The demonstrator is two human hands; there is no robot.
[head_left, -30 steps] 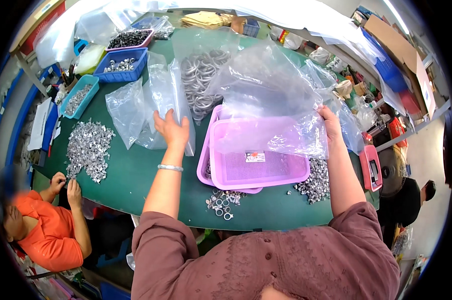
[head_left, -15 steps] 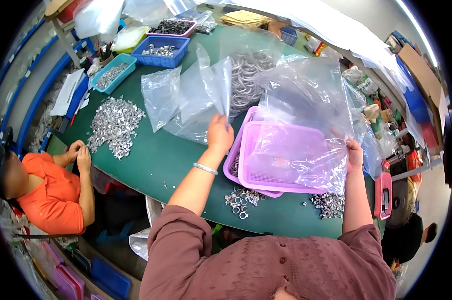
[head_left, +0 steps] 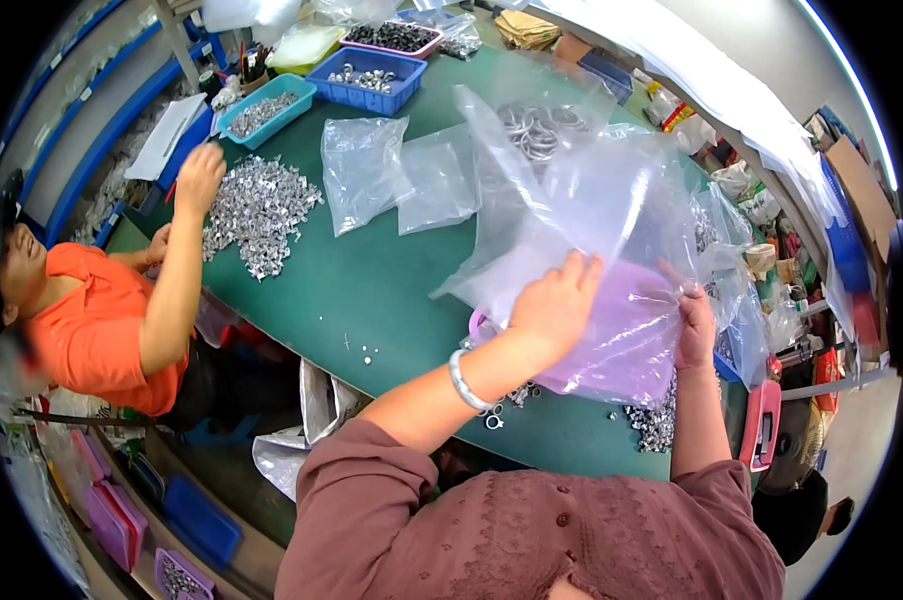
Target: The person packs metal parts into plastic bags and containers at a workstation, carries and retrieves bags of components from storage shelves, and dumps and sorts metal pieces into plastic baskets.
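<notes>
My left hand (head_left: 557, 300) has its fingers closed on a clear plastic bag (head_left: 517, 220), its back turned up. Over at the right, my right hand (head_left: 696, 325) grips the edge of another clear bag (head_left: 647, 345). The two bags overlap above a purple tray (head_left: 475, 322), which shows mostly through the plastic. Beyond them lies a clear bag of metal rings (head_left: 544, 130), partly covered. Small metal parts (head_left: 655, 425) are heaped beside my right forearm. A few ring-shaped fittings (head_left: 494, 418) lie by my left wrist.
Two flat clear bags (head_left: 362, 175) lie left of centre on the green table (head_left: 372, 300). A person in orange (head_left: 112, 310) sits at the left by a heap of metal pieces (head_left: 262, 210). Blue (head_left: 397, 85) and turquoise trays (head_left: 262, 118) of parts stand behind. A pink bin (head_left: 762, 425) is right.
My left hand has moved right, bringing its bag across the tray and over the other bag. My right hand stays near its place. The seated person has raised one hand.
</notes>
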